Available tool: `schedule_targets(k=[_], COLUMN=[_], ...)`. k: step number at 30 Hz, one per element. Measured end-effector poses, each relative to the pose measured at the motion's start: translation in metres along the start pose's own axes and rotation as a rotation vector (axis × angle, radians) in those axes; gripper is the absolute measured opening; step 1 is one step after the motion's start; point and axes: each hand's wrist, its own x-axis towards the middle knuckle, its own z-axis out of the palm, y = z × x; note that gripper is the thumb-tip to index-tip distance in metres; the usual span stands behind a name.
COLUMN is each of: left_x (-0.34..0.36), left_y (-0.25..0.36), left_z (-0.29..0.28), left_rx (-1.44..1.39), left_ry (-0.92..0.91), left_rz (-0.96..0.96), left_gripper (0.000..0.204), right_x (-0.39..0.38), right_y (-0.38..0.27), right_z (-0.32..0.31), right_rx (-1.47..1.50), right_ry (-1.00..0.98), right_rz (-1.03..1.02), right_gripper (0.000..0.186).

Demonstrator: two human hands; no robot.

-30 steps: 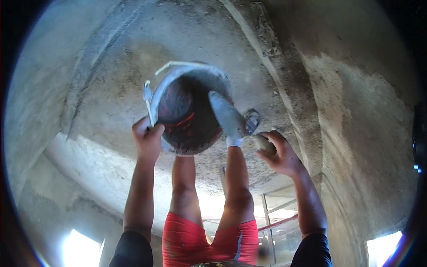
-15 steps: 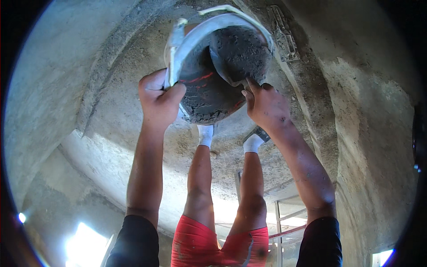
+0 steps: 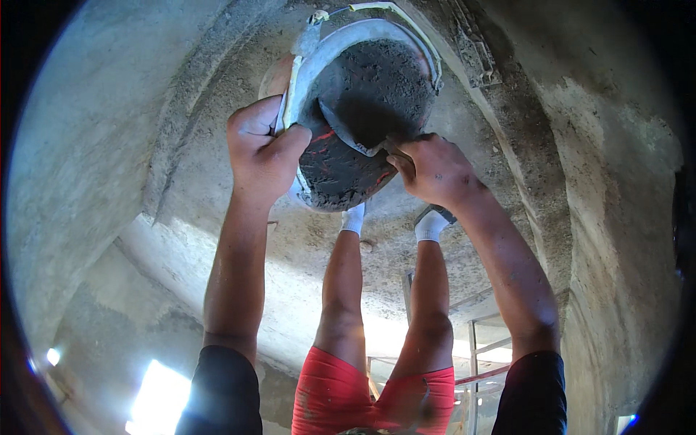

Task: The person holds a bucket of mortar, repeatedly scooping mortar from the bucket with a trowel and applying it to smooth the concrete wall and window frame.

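A bucket [image 3: 339,45] is tilted so that its mouth faces me, its inside coated with dark wet mortar [image 3: 337,170]. My left hand [image 3: 264,148] is closed around the pale rim at the bucket's left side, thumb inside. A whitish wrapped handle [image 3: 395,11] arches past the far rim. Inside the bucket lies a curved, thin-edged, mortar-coated scoop [image 3: 366,119]; its exact kind is hard to make out. My right hand [image 3: 435,170] pinches the scoop's near edge at the bucket's right side, its fingertips partly in shadow.
Rough concrete floor [image 3: 297,246] lies under the bucket and around my feet. Curved grey walls [image 3: 94,123] rise on both sides. A long, mortar-crusted tool [image 3: 475,47] rests beyond the bucket to the right. Metal frame bars [image 3: 473,355] stand behind my legs.
The scoop has shifted left and slightly downward inside the bucket, and my right hand has moved a little lower with it. My left hand keeps its grip on the rim.
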Motion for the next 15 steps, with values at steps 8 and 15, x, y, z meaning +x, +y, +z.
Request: schedule_targets(k=[8, 15], left_x=[-0.013, -0.018], left_y=[0.004, 0.01], left_z=[-0.004, -0.001], left_rx=[0.086, 0.19], left_ry=[-0.044, -0.138], left_rz=[-0.032, -0.042], left_gripper=[0.025, 0.021], right_x=[0.015, 0.022], right_y=[-0.002, 0.038], right_z=[-0.02, 0.031], right_rx=[0.066, 0.335], right_ry=[-0.258, -0.072], right_rz=[-0.015, -0.256], right_gripper=[0.022, 0.029])
